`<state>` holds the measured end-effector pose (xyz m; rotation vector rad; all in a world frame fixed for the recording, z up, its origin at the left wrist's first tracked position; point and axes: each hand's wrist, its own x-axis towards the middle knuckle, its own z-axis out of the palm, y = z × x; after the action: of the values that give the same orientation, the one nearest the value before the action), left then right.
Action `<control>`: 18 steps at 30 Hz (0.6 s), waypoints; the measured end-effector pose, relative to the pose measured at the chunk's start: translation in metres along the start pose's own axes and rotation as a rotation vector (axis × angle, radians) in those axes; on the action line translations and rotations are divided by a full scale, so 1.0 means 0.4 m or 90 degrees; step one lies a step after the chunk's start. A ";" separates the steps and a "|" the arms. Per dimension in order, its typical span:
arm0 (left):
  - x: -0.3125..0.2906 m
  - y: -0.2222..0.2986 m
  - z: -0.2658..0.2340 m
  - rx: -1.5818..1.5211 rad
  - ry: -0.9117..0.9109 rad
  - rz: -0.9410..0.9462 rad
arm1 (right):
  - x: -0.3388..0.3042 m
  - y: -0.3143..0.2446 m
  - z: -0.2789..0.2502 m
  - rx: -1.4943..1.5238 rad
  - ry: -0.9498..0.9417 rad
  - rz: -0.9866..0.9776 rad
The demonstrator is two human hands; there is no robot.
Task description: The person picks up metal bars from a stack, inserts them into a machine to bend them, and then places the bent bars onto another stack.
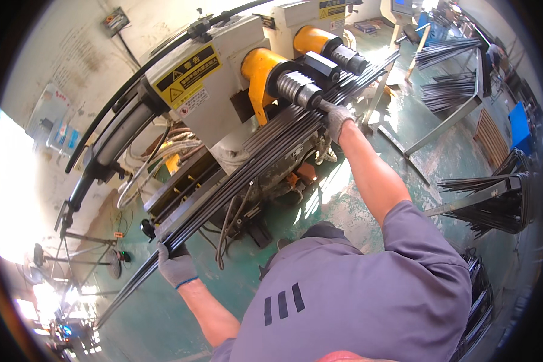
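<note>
A long bundle of thin dark metal rods (pixel 247 166) lies slantwise along the machine, from lower left to upper right. My left hand (pixel 178 266), in a grey glove with a blue cuff, is closed round rods near the lower-left end; its fingertips are partly hidden. My right hand (pixel 338 120), gloved too, is at the bundle's front edge, just below a ridged steel spindle (pixel 297 89) with a yellow housing (pixel 260 71). Its fingers look bent together, but what lies in them is hidden. A second spindle (pixel 348 59) sits farther right.
The grey machine body (pixel 190 90) bears a yellow warning label. Loose hoses (pixel 163 148) hang behind it. Racks with more rods (pixel 449 93) stand at the right, with another rod stack (pixel 489 202) nearer me. A blue panel (pixel 519 127) is beyond. The green floor (pixel 157 320) shows below the bundle.
</note>
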<state>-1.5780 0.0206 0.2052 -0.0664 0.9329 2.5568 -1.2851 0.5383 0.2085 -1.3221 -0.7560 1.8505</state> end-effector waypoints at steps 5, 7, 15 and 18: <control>0.077 -0.186 0.051 -0.009 0.031 -0.105 | 0.152 0.060 -0.010 -0.046 -0.011 0.044; 0.100 -0.247 0.044 -0.021 0.055 -0.142 | 0.065 0.071 0.049 -0.094 -0.003 -0.053; 0.107 -0.328 0.230 -0.070 -0.051 -0.203 | 0.160 0.059 0.015 -0.192 0.087 -0.177; 0.175 -0.252 0.120 -0.067 0.020 -0.079 | 0.088 0.058 0.067 -0.094 0.076 -0.190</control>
<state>-1.5971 0.1455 0.1683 -0.1898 0.7790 2.4952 -1.3232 0.5530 0.1795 -1.3176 -0.9833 1.4907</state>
